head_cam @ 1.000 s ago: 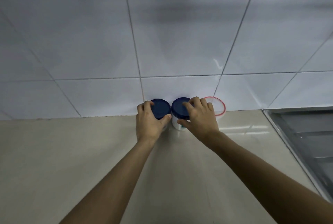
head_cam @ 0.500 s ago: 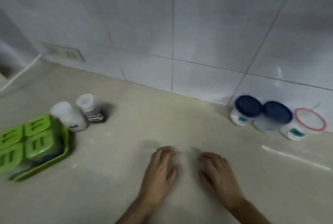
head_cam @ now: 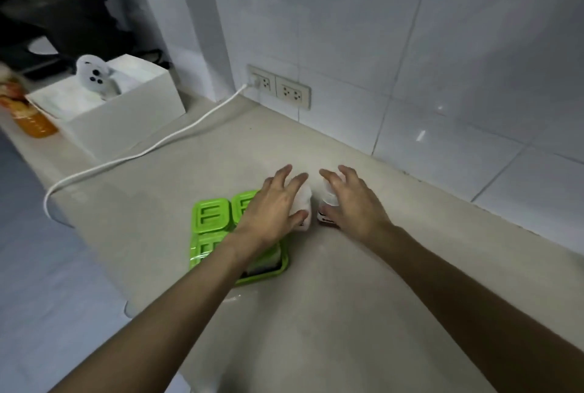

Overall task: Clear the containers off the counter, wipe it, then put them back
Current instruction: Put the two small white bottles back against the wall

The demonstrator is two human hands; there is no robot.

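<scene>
Two small white containers are being reached for on the beige counter [head_cam: 363, 313], just right of a green tray [head_cam: 278, 269] of green-lidded boxes [head_cam: 210, 215]: the left bottle [head_cam: 303, 203] is being covered by the left hand [head_cam: 271, 212], the dark-labelled jar [head_cam: 327, 206] by the right hand [head_cam: 354, 203]. Both hands are being held spread-fingered over them; whether either is gripped cannot be told. A white cable [head_cam: 151, 149] is being trailed to a wall socket [head_cam: 262, 82] beyond.
</scene>
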